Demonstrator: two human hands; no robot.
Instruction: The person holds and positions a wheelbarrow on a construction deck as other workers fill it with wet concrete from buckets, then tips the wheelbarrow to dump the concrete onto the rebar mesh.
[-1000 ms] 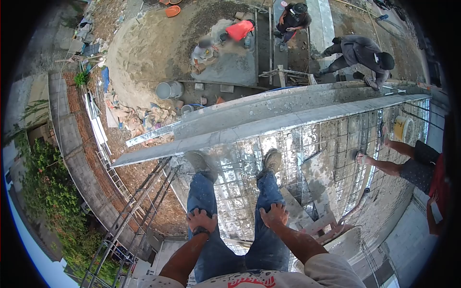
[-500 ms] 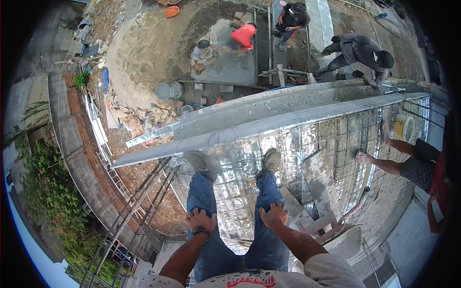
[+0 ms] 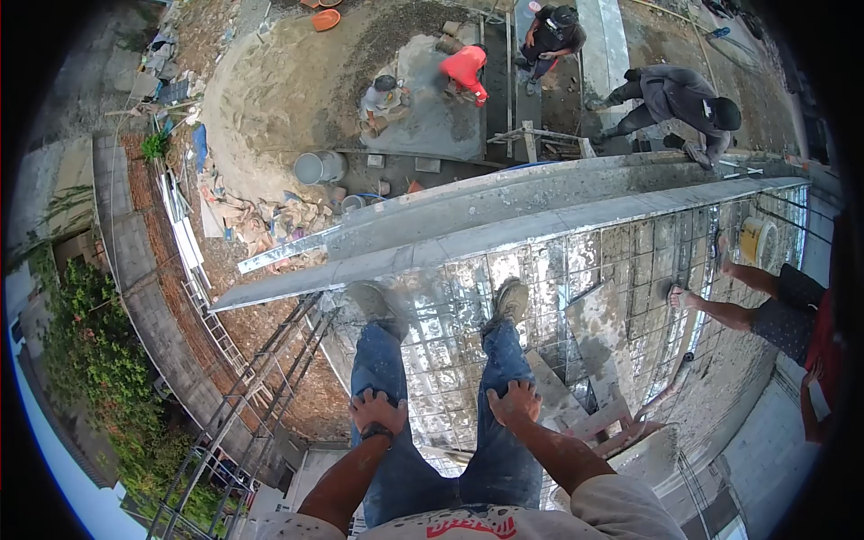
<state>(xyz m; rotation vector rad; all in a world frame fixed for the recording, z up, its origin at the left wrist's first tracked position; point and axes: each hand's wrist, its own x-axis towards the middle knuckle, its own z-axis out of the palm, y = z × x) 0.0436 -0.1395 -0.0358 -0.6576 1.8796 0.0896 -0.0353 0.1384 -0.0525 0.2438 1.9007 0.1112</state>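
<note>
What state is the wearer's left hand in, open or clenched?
Open: the left hand rests on the jeans, its fingers visibly spread.

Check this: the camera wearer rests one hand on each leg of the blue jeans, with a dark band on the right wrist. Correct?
Not quite: the head view shows the dark band on the left wrist. The left hand and right hand do rest one on each leg of the blue jeans.

- An outdoor building site is spreading out below.
- A steel bar grid is stretching underfoot.
- Sand is lying beside grey mix.
</note>
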